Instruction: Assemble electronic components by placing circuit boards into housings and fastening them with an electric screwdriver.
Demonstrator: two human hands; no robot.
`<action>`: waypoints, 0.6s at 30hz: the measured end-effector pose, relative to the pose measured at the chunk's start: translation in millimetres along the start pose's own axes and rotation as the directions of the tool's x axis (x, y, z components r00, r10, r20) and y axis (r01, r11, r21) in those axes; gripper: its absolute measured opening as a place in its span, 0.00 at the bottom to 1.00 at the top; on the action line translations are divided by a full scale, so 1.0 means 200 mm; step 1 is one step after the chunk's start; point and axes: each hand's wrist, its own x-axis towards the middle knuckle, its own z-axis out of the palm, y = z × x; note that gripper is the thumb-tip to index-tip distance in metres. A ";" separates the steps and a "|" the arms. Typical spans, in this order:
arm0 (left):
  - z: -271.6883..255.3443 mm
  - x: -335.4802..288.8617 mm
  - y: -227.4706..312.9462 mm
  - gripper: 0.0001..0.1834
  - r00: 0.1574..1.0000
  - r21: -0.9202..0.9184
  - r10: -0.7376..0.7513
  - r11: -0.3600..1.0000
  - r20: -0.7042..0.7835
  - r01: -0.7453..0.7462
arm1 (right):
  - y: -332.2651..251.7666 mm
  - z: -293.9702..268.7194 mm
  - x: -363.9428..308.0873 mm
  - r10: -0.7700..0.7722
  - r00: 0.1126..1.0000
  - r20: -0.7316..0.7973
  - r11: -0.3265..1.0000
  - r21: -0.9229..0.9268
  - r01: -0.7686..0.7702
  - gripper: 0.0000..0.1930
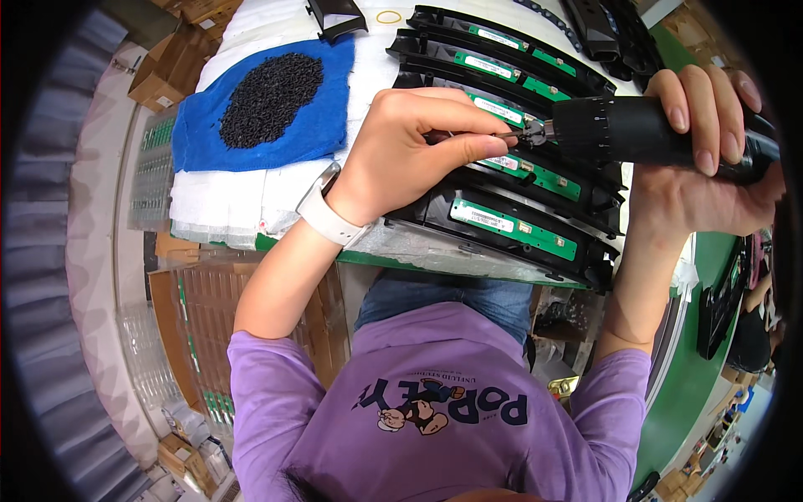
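Note:
My right hand (707, 117) is wrapped around a black power screwdriver (606, 130), held level with its nose pointing left. A cluster of small dark metal bits (535, 132) shows at that nose. My left hand (410, 142) pinches a thin dark rod (502, 135) between thumb and fingers, its end meeting the cluster; its exact kind is unclear. Below both hands lie several long curved black plastic housings (431, 207) in a row. Each visible one carries a narrow green circuit board (552, 241) with a white label. The hands and screwdriver partly hide the middle housings.
A heap of small black screws (272, 96) rests on a blue cloth (196, 138) on the white-covered table (226, 213). A black plastic part (336, 18) and a yellow rubber band (389, 17) lie farther back. Cardboard boxes (167, 71) stand left; more black parts (615, 33) lie far right.

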 end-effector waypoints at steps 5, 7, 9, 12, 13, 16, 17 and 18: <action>0.00 -0.01 0.01 0.07 1.000 0.022 -0.013 1.000 -0.010 0.013 | 0.05 0.04 -0.02 -0.006 1.000 -0.012 1.000 0.007 0.006 0.19; 0.01 -0.01 0.01 0.07 0.992 -0.070 -0.113 0.992 -0.049 0.109 | 0.08 0.06 -0.03 -0.009 1.000 -0.017 1.000 0.009 0.009 0.20; 0.01 -0.01 0.03 0.06 0.986 -0.130 -0.160 0.980 -0.046 0.153 | 0.10 0.06 -0.02 -0.008 1.000 -0.020 1.000 0.013 0.008 0.20; 0.01 -0.01 0.04 0.06 0.964 -0.157 -0.267 0.952 -0.014 0.261 | 0.13 0.05 0.01 0.002 1.000 -0.025 1.000 0.020 -0.002 0.21; 0.01 -0.01 0.04 0.06 0.946 -0.123 -0.325 0.938 0.013 0.324 | 0.14 0.06 0.00 0.007 1.000 -0.028 1.000 0.022 -0.007 0.21; -0.02 -0.01 -0.02 0.06 0.975 0.460 0.150 0.886 -0.162 -0.060 | 0.15 0.02 0.03 0.029 0.999 -0.041 0.999 0.023 -0.028 0.22; -0.04 -0.02 -0.02 0.06 0.972 0.447 0.106 0.894 -0.209 -0.002 | 0.15 0.03 0.02 0.037 0.998 -0.046 0.999 0.023 -0.036 0.22; -0.06 -0.01 -0.02 0.05 0.969 0.434 0.090 0.901 -0.230 0.019 | 0.15 0.02 0.02 0.039 0.998 -0.050 0.999 0.019 -0.038 0.23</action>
